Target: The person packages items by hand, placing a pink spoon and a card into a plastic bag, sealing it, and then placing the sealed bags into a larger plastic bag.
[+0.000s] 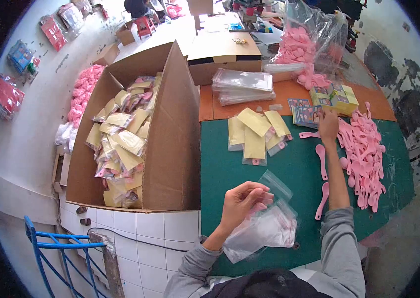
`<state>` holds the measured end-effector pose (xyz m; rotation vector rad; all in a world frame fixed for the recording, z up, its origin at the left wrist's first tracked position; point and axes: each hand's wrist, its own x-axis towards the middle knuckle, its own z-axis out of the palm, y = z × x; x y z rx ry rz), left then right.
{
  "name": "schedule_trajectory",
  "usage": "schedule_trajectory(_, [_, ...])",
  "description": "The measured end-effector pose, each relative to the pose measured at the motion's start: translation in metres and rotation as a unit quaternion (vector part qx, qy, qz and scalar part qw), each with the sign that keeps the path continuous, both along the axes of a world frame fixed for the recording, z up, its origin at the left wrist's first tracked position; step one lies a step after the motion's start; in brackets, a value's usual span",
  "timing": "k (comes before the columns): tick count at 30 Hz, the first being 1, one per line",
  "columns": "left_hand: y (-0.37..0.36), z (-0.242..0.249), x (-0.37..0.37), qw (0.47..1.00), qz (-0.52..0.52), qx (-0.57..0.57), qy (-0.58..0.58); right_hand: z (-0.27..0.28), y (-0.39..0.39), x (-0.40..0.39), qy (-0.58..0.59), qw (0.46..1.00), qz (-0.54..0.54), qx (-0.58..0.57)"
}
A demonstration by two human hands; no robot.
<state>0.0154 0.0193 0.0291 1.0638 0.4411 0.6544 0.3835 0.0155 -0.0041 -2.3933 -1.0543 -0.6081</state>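
Clear plastic bags (pixel 264 226), a loose bundle, pinched in the left hand (pixel 242 201) low over the green bench (pixel 249 174). Right hand (pixel 328 124) stretched far across, fingers resting on a small stack of printed cards (pixel 303 113); whether it has closed on a card cannot be told. Pink spoons (pixel 364 154) heaped just beside that hand. Filled yellow packets (pixel 257 133) mid-bench; cardboard box (pixel 170 149) of more at left. Risk: thin bags likely to slip from the light pinch; the reaching arm could sweep loose spoons off.

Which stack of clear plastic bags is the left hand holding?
The loose bunch at the near table edge, gripped by the left hand. The other stack lies flat and untouched on the orange tabletop, far side.
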Motion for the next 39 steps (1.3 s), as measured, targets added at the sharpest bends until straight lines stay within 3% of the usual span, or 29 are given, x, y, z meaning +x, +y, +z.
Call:
schedule_trajectory(2, [0.002, 0.002, 0.002, 1.0, 0.004, -0.014, 0.002, 0.025, -0.009, -0.022, 0.109, 0.985, 0.108, 0.084])
schedule_trajectory(4, [0.003, 0.001, 0.002, 1.0, 0.003, -0.015, 0.015, 0.076, -0.032, -0.094, 0.362, 0.879, 0.264, 0.162])
schedule_trajectory(6, [0.004, 0.001, 0.004, 0.999, -0.012, -0.029, 0.016, 0.102, -0.061, -0.144, 0.481, 0.801, 0.322, 0.154])
schedule_trajectory(8, [0.004, -0.003, 0.006, 0.999, -0.017, -0.021, 0.017, 0.117, -0.085, -0.171, 0.468, 0.81, 0.344, 0.085])
schedule_trajectory(11, [0.005, -0.009, 0.006, 1.0, -0.012, 0.005, 0.016, 0.119, -0.096, -0.181, 0.358, 0.857, 0.364, 0.073])
schedule_trajectory(14, [0.003, 0.002, 0.004, 1.0, -0.01, 0.002, 0.011, 0.119, -0.092, -0.171, 0.388, 0.879, 0.236, 0.146])
schedule_trajectory(15, [0.002, 0.003, 0.004, 1.0, -0.006, 0.009, 0.012, 0.115, -0.093, -0.168, 0.389, 0.884, 0.226, 0.123])
schedule_trajectory(18, [0.002, 0.005, 0.002, 1.0, 0.002, 0.019, 0.022, 0.11, -0.097, -0.176, 0.53, 0.787, 0.282, 0.143])
schedule_trajectory(21, [0.002, 0.008, 0.001, 0.999, -0.002, 0.015, 0.03, 0.117, -0.1, -0.185, 0.501, 0.791, 0.315, 0.153])
schedule_trajectory(25, [0.001, 0.005, 0.001, 0.999, -0.007, 0.011, 0.034, 0.124, -0.102, -0.187, 0.313, 0.871, 0.375, 0.051])
schedule_trajectory(27, [-0.001, 0.007, 0.002, 0.998, -0.012, 0.041, 0.052, 0.126, -0.103, -0.188, 0.243, 0.876, 0.414, 0.038])
schedule_trajectory(33, [-0.007, 0.022, 0.013, 0.97, -0.031, 0.219, 0.104, 0.119, -0.103, -0.191, 0.282, 0.842, 0.435, -0.147])
schedule_trajectory(36, [-0.004, 0.024, 0.019, 0.94, -0.012, 0.305, 0.152, 0.104, -0.1, -0.194, 0.2, 0.868, 0.402, -0.21])
schedule_trajectory(39, [0.003, 0.013, 0.022, 0.903, -0.02, 0.372, 0.214, 0.085, -0.098, -0.186, 0.209, 0.847, 0.467, -0.145])
